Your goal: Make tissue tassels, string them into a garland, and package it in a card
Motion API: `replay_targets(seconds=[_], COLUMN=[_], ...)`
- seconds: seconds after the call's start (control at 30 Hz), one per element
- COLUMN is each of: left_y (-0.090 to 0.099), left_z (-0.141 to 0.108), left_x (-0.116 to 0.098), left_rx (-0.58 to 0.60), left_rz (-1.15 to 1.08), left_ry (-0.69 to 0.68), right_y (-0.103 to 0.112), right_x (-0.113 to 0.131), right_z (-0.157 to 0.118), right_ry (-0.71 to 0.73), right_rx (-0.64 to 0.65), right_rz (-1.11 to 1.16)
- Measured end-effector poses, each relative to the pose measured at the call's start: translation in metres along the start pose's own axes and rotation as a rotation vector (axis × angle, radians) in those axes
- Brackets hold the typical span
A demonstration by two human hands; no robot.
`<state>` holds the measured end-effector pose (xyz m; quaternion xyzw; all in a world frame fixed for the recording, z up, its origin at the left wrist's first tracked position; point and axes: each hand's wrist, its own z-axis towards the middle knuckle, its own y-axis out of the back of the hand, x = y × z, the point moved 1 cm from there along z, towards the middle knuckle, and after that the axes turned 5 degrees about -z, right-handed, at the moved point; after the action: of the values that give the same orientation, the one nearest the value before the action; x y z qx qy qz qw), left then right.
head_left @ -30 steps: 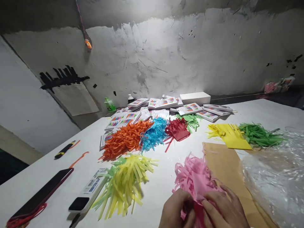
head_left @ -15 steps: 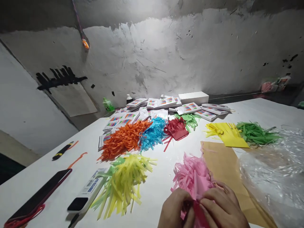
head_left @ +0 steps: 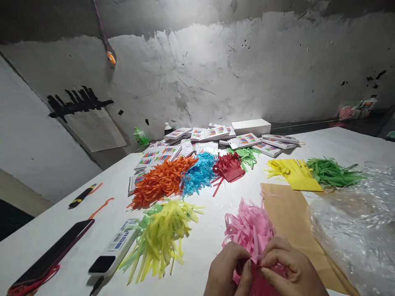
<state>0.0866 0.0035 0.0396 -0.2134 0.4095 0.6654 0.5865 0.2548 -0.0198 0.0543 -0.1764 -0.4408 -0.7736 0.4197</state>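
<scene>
Pink fringed tissue paper point(head_left: 248, 226) lies on the white table near the front edge, its strips spread away from me. My left hand point(head_left: 230, 269) pinches the paper's near end from the left. From the right, my right hand point(head_left: 288, 267) pinches the same part, thumb and forefinger close to the left hand's fingertips. Darker pink paper point(head_left: 262, 283) shows below and between both hands. Left of them rests a yellow and light green fringed bundle point(head_left: 163, 236).
Orange point(head_left: 163, 181), blue point(head_left: 200, 174) and red point(head_left: 228, 166) fringes lie farther back, before several printed packs point(head_left: 212, 132). Brown paper point(head_left: 286, 213) and clear plastic point(head_left: 354, 230) are at right; a phone point(head_left: 52, 255) and white device point(head_left: 114, 248) at left.
My right hand's fingers have shifted and bent into a tighter pinch on the pink paper. More darker pink paper shows between the hands. My left hand has barely moved.
</scene>
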Motion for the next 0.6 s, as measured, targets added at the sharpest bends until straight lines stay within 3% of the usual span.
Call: replay_targets(seconds=[0.17, 0.33, 0.6], left_y=[0.001, 0.003, 0.005], left_z=[-0.001, 0.0, 0.001], left_x=[0.002, 0.001, -0.001], left_rx=[0.025, 0.016, 0.028], left_rz=[-0.02, -0.033, -0.038], left_ry=[0.019, 0.046, 0.041], right_y=[-0.002, 0.001, 0.007], right_x=[-0.002, 0.001, 0.014], right_z=[0.003, 0.006, 0.015], right_ry=[-0.105, -0.134, -0.027], right_rx=[0.018, 0.102, 0.077], right_rz=[0.208, 0.275, 0.265])
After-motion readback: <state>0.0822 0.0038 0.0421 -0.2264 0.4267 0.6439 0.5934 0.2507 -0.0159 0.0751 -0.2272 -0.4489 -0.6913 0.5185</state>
